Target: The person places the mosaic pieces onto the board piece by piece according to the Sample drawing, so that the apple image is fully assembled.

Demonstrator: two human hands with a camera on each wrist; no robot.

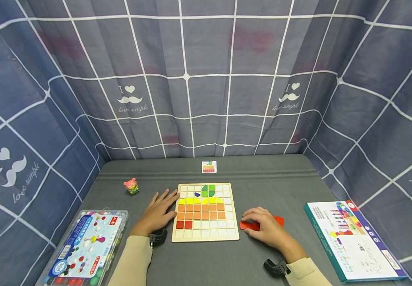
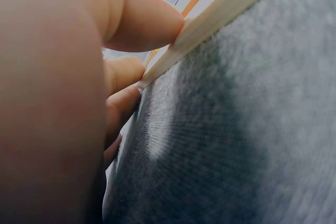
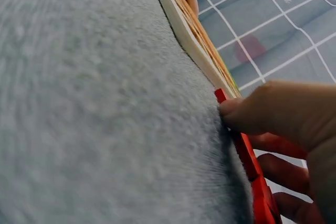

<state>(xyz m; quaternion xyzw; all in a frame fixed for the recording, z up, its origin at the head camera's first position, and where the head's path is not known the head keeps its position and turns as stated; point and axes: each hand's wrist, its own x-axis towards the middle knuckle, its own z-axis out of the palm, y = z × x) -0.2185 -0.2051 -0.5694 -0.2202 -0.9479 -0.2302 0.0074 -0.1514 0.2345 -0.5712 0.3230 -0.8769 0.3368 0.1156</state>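
Observation:
A square wooden grid board (image 1: 206, 235) lies in the middle of the table. It bears orange rows (image 1: 201, 215), yellow pieces (image 1: 206, 201), green pieces (image 1: 208, 191), a small dark blue piece (image 1: 197, 194) and two red squares (image 1: 184, 225) at lower left. My left hand (image 1: 157, 212) rests at the board's left side, thumb and fingertips touching its wooden edge (image 2: 210, 31). Right of the board, my right hand (image 1: 265, 227) is over a row of red tiles (image 1: 247, 225). The thumb lies on one side of the tiles (image 3: 249, 156), with curled fingers on the other.
Behind the board lies a small picture card (image 1: 209, 167). A pink pig figurine (image 1: 131, 186) stands at left, above a clear plastic case (image 1: 84, 246) of coloured balls. A flat printed box (image 1: 356, 240) lies at right. Grid-patterned curtains (image 1: 206, 95) surround the table.

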